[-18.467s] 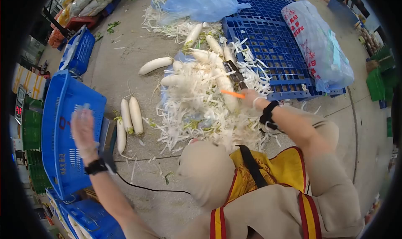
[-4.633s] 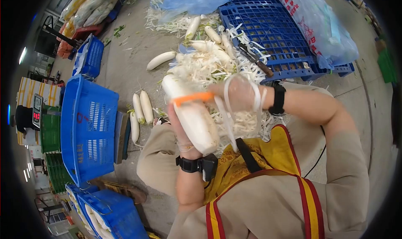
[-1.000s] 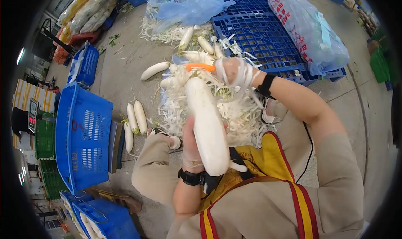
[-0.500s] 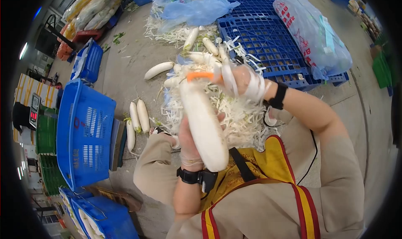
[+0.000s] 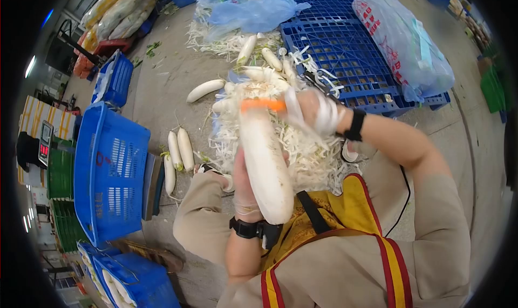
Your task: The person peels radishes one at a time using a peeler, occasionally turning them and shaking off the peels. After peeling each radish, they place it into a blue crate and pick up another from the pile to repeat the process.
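A large white daikon radish (image 5: 268,173) lies lengthwise in front of me, its thick end near my apron. From below and the left, my left hand (image 5: 245,192) is closed around it, with the far fingers hidden behind. My right hand (image 5: 313,111), wrapped in pale strips or glove material and blurred by motion, grips an orange peeler (image 5: 263,105). The peeler is at the radish's far end; its blade is too smeared to make out. Under both hands spreads a heap of white peelings (image 5: 318,159).
Several whole daikons (image 5: 205,91) lie beyond the heap, and three more (image 5: 184,149) on the floor at left. A blue basket (image 5: 116,173) stands left. Ahead right, a blue pallet (image 5: 345,54) bears a filled plastic bag (image 5: 402,43). A blue plastic sheet (image 5: 253,11) covers peelings at the back.
The peeler and my right hand have shifted slightly at the radish's far end. The peeler now lies across its tip. My left hand keeps its hold, nearly still.
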The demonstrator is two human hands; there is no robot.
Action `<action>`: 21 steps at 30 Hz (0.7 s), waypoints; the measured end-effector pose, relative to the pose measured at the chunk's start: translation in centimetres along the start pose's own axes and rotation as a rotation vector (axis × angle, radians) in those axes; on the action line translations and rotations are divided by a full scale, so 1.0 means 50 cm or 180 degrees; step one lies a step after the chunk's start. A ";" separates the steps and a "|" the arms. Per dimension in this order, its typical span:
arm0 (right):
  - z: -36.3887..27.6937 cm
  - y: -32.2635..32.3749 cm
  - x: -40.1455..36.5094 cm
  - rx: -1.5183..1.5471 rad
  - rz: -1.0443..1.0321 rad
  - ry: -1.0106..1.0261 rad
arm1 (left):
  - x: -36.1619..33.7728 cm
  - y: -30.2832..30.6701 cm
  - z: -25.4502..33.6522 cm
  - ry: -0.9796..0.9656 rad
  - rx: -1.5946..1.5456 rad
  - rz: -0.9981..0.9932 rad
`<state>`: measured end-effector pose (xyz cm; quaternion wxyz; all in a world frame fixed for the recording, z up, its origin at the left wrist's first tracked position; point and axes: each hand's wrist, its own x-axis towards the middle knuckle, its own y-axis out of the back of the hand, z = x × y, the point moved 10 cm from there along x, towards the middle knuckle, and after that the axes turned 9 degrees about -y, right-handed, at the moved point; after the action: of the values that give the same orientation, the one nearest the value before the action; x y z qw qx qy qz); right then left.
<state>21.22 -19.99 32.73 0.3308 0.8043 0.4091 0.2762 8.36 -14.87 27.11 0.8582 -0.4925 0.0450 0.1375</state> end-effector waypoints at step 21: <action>-0.029 -0.050 -0.002 0.0182 -0.0080 0.0385 | -0.010 0.004 0.018 0.0066 -0.0193 -0.0660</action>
<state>18.94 -18.50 31.76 0.2858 0.7901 0.4461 0.3083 7.75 -14.11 27.51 0.8520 -0.5217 -0.0015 0.0441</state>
